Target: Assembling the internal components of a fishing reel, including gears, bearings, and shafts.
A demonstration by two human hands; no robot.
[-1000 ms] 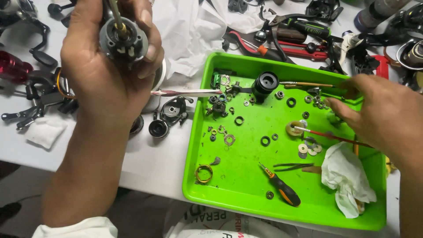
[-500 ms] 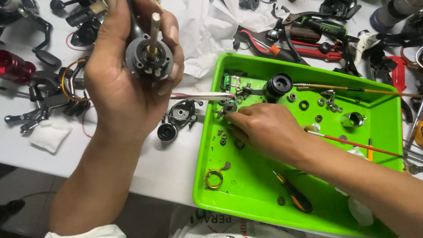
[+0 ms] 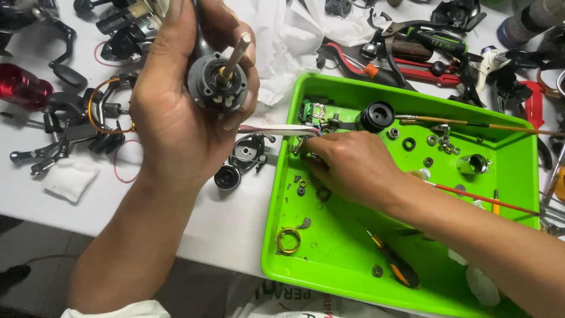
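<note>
Two hands of mine are at work over a white table (image 3: 235, 229), and the biggest thing on it is the bright green tray (image 3: 329, 282) to my right. My left hand (image 3: 182, 112) is raised above the table, left of the tray, fingers curled snugly around a grey round reel body (image 3: 215, 82) whose brass-coloured shaft (image 3: 235, 56) sticks up and out between my fingertips. My right hand (image 3: 347, 165) lies low inside the tray near its upper left corner, knuckles up, fingers bent down and drawn close together among small loose parts; whether they pinch anything I cannot tell. Just beyond those fingers sits a black round knob (image 3: 376, 116). Silver tweezers (image 3: 276, 128) lie across the tray's left rim. Nearer me rest a small screwdriver (image 3: 395, 268) and a gold ring (image 3: 288, 240).
</note>
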